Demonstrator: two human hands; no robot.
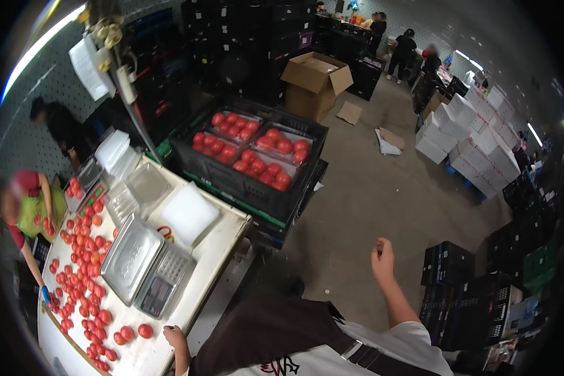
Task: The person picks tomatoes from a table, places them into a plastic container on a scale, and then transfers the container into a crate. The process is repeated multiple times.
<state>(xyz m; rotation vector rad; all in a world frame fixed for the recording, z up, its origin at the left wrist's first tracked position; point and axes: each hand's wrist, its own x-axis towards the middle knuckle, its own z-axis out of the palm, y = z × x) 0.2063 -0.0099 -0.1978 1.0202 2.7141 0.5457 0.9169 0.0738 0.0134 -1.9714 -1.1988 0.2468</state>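
My left hand (175,336) is at the near edge of the white table (202,291), its fingers curled and the palm hidden. Beside it lies a single red tomato (145,331), apart from the fingers. My right hand (382,258) hangs over the floor, loosely curled, with a gap between thumb and fingers and nothing seen in it. A digital scale (157,286) with a metal pan (134,258) stands on the table. Many loose tomatoes (82,263) spread beyond it. Clear plastic trays (148,181) and a stack of white foam sheets (190,214) lie behind the scale.
A black crate (230,176) holds packed tomato trays (263,167) beyond the table. A co-worker (37,207) handles tomatoes across from me. An open cardboard box (312,103), white foam boxes (484,155) and dark crates (460,301) stand around the concrete floor (357,202).
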